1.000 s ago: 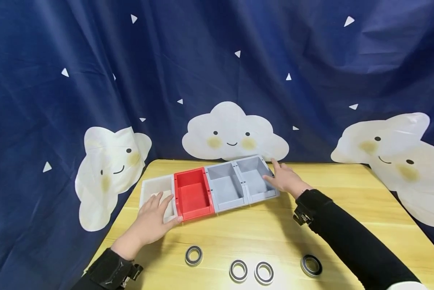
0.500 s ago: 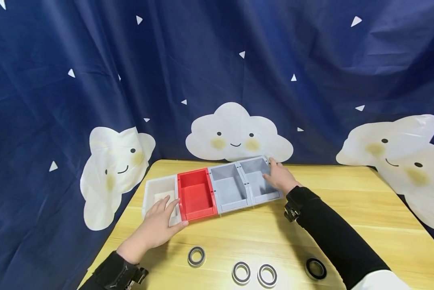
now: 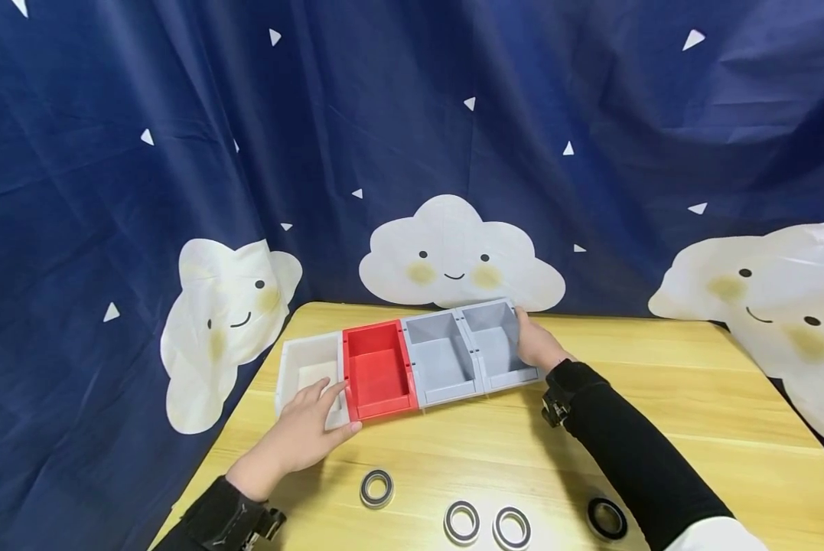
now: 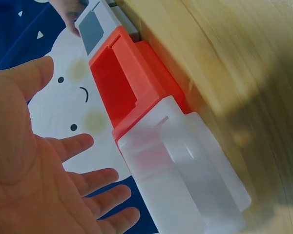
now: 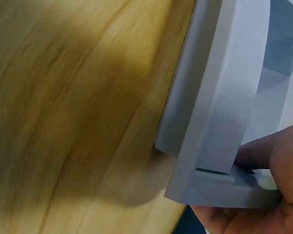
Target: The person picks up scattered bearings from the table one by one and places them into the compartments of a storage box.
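Observation:
A white bin (image 3: 311,352), a red bin (image 3: 379,375) and two grey bins (image 3: 497,344) stand side by side in one joined row. My right hand (image 3: 539,344) grips the right wall of the end grey bin. In the right wrist view, its thumb (image 5: 258,153) is inside the wall and the other fingers are outside. My left hand (image 3: 303,435) hovers over the near part of the white bin, fingers spread. The left wrist view shows that hand's palm (image 4: 34,190) apart from the bins, holding nothing.
Several bearings lie near the table's front: one bearing (image 3: 365,490) at left, a close pair (image 3: 449,526) in the middle, and one (image 3: 594,526) beside the right sleeve. A blue curtain (image 3: 412,115) with clouds hangs behind the wooden table (image 3: 659,383).
My right hand has gone from spread fingers at the end grey bin to gripping its side wall. The left hand stays spread over the white bin. The whole head view has shifted slightly.

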The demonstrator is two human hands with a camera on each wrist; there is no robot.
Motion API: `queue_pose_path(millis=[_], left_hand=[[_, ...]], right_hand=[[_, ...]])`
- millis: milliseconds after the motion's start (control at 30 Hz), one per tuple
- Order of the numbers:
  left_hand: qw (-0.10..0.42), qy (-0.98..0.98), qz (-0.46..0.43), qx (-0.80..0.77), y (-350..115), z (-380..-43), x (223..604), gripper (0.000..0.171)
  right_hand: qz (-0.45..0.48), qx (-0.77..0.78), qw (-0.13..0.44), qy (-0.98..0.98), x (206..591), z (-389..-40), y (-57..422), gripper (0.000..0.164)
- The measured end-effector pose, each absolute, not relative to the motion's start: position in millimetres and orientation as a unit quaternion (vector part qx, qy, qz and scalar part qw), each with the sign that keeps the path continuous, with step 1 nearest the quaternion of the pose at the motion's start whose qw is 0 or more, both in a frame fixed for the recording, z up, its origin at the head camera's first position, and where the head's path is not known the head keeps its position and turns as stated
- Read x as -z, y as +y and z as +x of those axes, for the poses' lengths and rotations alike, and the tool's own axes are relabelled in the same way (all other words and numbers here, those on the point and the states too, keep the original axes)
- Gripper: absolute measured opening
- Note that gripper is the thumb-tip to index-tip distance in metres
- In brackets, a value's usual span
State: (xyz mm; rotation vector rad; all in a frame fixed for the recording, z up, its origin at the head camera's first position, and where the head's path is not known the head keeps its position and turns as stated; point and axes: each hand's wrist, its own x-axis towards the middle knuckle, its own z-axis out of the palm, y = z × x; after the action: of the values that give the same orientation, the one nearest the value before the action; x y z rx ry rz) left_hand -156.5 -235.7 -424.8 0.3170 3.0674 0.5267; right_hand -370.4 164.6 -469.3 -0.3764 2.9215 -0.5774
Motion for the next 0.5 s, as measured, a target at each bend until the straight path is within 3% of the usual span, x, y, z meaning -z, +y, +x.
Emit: queue_pose_path(millis=[500], left_hand=[[0.062, 0.970, 0.112, -0.204, -230.4, -154.8, 427.4, 0.076]], right_hand=[[-0.133, 0.210, 0.065, 0.966, 470.9, -362.1, 170.7, 0.076]])
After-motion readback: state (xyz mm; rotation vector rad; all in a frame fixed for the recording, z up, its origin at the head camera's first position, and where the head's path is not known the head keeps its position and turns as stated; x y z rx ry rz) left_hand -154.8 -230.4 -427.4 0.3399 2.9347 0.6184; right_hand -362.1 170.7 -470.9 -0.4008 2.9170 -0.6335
